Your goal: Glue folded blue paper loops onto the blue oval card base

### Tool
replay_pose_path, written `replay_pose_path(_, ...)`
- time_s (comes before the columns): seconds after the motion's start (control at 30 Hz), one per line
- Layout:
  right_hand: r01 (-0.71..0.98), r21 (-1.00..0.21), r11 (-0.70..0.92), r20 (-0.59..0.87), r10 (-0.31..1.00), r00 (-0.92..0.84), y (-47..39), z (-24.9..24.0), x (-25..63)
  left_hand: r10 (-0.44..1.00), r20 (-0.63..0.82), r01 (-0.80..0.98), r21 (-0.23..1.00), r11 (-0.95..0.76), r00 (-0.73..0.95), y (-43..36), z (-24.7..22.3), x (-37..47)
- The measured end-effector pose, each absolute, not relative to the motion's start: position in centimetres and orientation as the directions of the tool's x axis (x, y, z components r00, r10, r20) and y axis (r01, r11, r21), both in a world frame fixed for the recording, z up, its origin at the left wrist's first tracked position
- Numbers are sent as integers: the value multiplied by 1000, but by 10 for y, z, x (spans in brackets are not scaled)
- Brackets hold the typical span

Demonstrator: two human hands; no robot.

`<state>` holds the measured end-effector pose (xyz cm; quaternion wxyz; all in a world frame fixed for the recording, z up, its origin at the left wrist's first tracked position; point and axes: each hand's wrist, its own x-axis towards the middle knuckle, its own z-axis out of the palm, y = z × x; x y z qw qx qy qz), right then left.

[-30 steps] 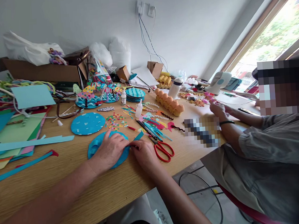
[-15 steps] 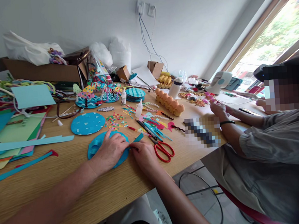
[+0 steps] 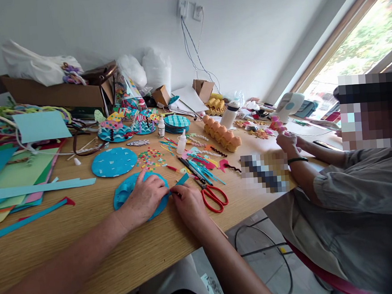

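Table, left hand on blue disc, right hand touching strip

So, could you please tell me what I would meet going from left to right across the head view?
Light blue paper strip, speckled blue disc, left hand over a round blue piece, right hand, red-handled scissors, co-worker's hand.

Up on the wall, a pair of sockets, with cables dangling toward the worktop's far edge! Left along that edge, a cardboard box, a white bag bulging at its top. And there, at the near edge's right end, a grey-sleeved person sits, a bright window beyond!
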<state>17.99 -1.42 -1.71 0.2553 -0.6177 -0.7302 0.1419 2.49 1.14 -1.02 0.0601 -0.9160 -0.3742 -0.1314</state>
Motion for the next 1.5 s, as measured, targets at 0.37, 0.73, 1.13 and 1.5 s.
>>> replay_pose_path(0.37, 855, -482, 194, 184, 976, -118, -13, -17, 178, 666, 281, 703, -50, -709, 691, 10, -9, 26)
replay_pose_path(0.73, 847, -497, 187, 159, 980, -123, -14, -14, 178, 653, 257, 699, -187, -690, 713, 6, -8, 28)
replay_pose_path(1.13, 847, -501, 177, 153, 982, -115, -13, -19, 179, 619, 273, 676, -249, -694, 736, 2, -13, 30)
replay_pose_path(1.5, 831, -526, 181, 156, 981, -114, -13, -19, 179, 630, 376, 715, -147, -684, 679, 3, 8, 16)
